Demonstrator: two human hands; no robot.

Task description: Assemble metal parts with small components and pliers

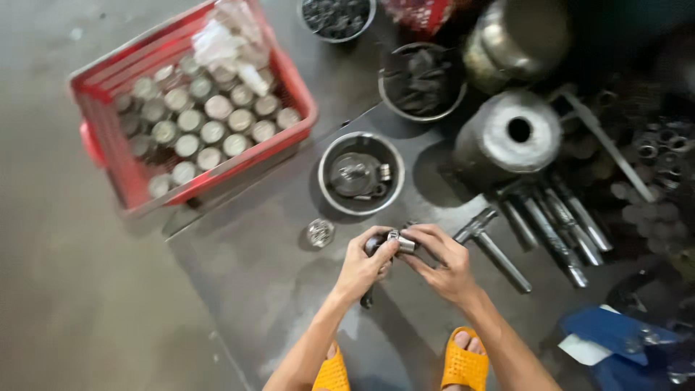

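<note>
My left hand (363,264) and right hand (443,262) meet in front of me, just above the dark metal floor plate (275,289). Between them I hold a small shiny metal cylinder (402,242), its long axis lying roughly level, running from one hand across to the other. My left thumb and fingers are pinched on its near end, where it meets a darker rounded part (375,244); my right fingers curl closed around the far end. Both hands touch it, so neither is nearer. A dark slim handle (367,297) pokes down below my left hand; I cannot tell what it joins to.

Just beyond my hands sits a round steel bowl (361,173) with greasy dark metal parts in it. To the left of my left hand, close by, a small shiny ring-shaped part (319,232) lies alone on the plate. Further left and beyond, a red plastic crate (190,108) is packed with upright, dull silver cylinders, crumpled clear plastic at its far corner. To the right of my right hand lies a steel T-shaped tool (492,246), then a row of long steel rods (561,224), and beyond them a heavy cylindrical block (510,139) with a hole in its top. My orange sandals (463,360) show below my wrists.
</note>
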